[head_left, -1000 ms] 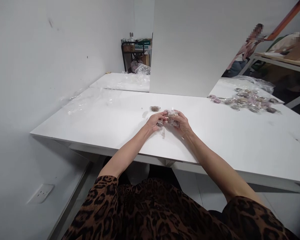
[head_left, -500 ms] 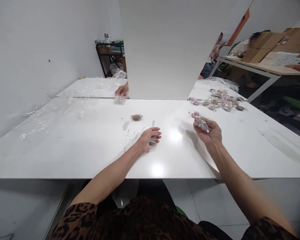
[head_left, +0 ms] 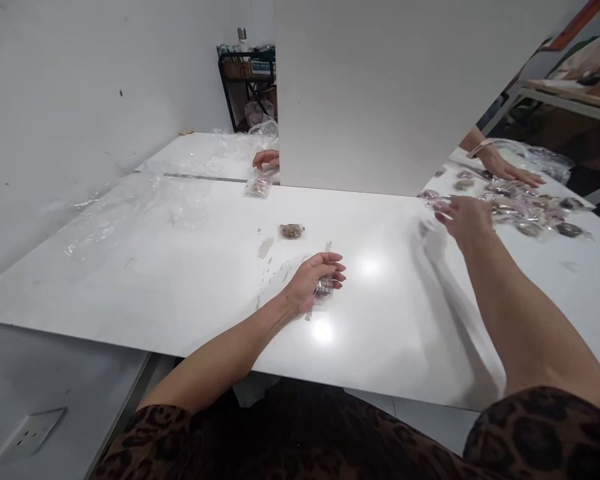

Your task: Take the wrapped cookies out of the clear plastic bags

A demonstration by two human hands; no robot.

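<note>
My left hand (head_left: 319,281) rests over the table with its fingers curled around a small clear packet (head_left: 325,287) with dark contents and white print. Behind it, a brown-filled packet (head_left: 292,231) lies apart on the tabletop. My right hand (head_left: 463,217) reaches to the near left side of a packet pile (head_left: 535,210), with bent fingers closed on shiny clear wrapping. A pinkish packet (head_left: 431,196) is at those fingertips; the fingers partly hide it, and motion blurs the hold.
A tall white panel (head_left: 360,93) rises behind the white table (head_left: 220,287). Past it, another person's hand (head_left: 513,167) lies over the pile, and one more hand (head_left: 267,159) is above a packet (head_left: 258,186). Clear plastic film (head_left: 145,207) spreads at left.
My right hand has moved forward and right to the pile with its packet. My left hand keeps its packet. Another person's hand has come over the pile, and the view has turned.
</note>
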